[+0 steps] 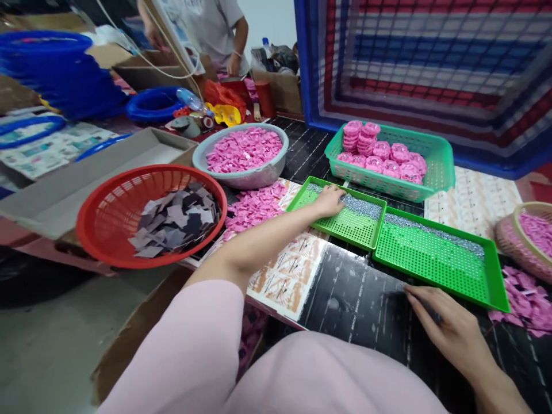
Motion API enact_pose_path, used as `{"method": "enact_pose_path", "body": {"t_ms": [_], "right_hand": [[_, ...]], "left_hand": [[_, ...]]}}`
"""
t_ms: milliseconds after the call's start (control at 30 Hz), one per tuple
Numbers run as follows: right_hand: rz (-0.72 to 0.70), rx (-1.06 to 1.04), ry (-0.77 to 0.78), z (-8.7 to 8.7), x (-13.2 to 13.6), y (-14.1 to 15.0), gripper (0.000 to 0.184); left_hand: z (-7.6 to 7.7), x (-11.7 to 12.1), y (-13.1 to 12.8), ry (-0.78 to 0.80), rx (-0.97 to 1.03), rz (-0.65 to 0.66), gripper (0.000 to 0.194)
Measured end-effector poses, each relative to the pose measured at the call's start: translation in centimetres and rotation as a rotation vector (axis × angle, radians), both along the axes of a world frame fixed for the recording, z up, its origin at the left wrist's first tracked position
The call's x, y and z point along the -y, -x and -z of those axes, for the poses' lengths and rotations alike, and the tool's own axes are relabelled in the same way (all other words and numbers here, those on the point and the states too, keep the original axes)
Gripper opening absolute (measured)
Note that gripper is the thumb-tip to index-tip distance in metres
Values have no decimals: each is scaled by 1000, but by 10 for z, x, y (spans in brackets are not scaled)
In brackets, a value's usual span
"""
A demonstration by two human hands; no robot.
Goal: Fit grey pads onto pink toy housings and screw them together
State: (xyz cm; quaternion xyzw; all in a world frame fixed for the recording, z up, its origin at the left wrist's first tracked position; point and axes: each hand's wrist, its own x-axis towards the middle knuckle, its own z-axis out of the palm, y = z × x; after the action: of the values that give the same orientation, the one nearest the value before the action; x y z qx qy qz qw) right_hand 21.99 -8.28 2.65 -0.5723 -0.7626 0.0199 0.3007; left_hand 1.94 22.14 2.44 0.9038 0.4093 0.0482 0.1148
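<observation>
Grey bits [362, 206] lie in small tray [357, 227], banded along its far side; near side mostly bare mesh. Left hand [330, 201] is in small tray, fingers curled down at the bits; can't tell if any are pinched. Right hand [452, 322] is nearer the body and right of small tray, at black sheet [357, 287], thumb and forefinger tips close together; can't tell if anything's between them.

Large tray [448, 264] sits just right of small tray, also with a far-side band of bits, rest bare. Neither band is used up.

Teal basket [440, 167] is beyond small tray, part full: pink stacks [399, 161] inside, some room at its right end. Plenty of pink pieces are loose: bowl [259, 178] beyond and left of small tray holds a heap, with pink pile [254, 207] just left of small tray. Red basket [103, 201], farther left of small tray, holds dark squares [179, 221], loose too. No overall count readable. Co-worker [219, 34] stands well beyond small tray, far left.
</observation>
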Motion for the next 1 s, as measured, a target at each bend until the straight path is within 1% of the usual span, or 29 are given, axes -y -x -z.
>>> {"method": "enact_pose_path", "body": {"t_ms": [100,233,367,467,533,600,667,767,833,900,933,1000], "right_hand": [[4,-14,4,3,-1,-1,22],[-2,-26,33,4,-1,-2,23],[1,-35,48,4,1,-3,23],[3,-35,57,5,2,-5,23],[1,-36,65,6,3,-6,24],[-5,-28,67,7,3,-7,24],[-17,-18,66,7,2,-7,24],[-30,-16,63,7,0,-6,23],[-26,-12,61,7,-1,-5,23],[-14,-8,58,8,-1,-5,23],[-11,-9,56,8,-1,-5,24],[-2,-11,63,9,0,-6,25]], "left_hand": [[-1,11,-21,41,9,128,42],[-1,20,-45,68,36,258,44],[-2,26,-55,68,52,344,40],[-5,32,-45,109,26,431,28],[-10,36,-29,151,2,503,22],[-15,36,-9,196,-15,591,19],[-19,29,10,200,-17,680,25],[-20,6,28,122,-37,791,40],[-17,-10,31,131,-76,895,49],[-14,-20,23,198,-122,981,53],[-12,-21,17,238,-149,1008,53],[-8,-15,-2,283,-186,1032,51]]}}
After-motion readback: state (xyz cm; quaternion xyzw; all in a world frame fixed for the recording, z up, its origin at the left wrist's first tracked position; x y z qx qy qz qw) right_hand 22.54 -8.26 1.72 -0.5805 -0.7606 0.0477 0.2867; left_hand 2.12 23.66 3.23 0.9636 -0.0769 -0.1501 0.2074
